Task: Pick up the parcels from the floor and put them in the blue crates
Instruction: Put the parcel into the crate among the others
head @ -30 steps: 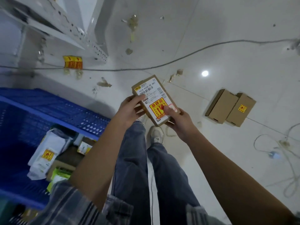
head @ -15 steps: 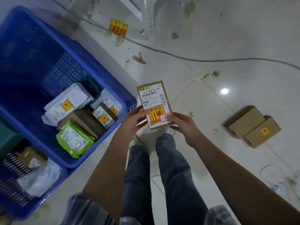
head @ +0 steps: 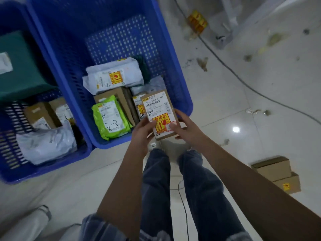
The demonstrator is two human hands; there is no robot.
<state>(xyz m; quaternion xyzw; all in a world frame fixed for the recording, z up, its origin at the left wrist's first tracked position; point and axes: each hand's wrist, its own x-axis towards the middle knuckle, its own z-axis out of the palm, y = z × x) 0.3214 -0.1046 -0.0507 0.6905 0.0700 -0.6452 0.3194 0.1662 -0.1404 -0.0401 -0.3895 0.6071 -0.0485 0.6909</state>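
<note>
Box (head: 159,112) sits mid-frame over the crate (head: 184,94) rim, clamped by left hand (head: 143,131) and right hand (head: 184,129). Advance over the packed parcels, lower flat, then open the fingers.

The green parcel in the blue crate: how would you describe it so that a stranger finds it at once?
Look at the blue crate nearest the hands, the right one of the two. At its near end lies the green parcel, left of the brown box that both hands hold. It is the only bright lime-green bag there, with a white label and a black scribble.
</note>
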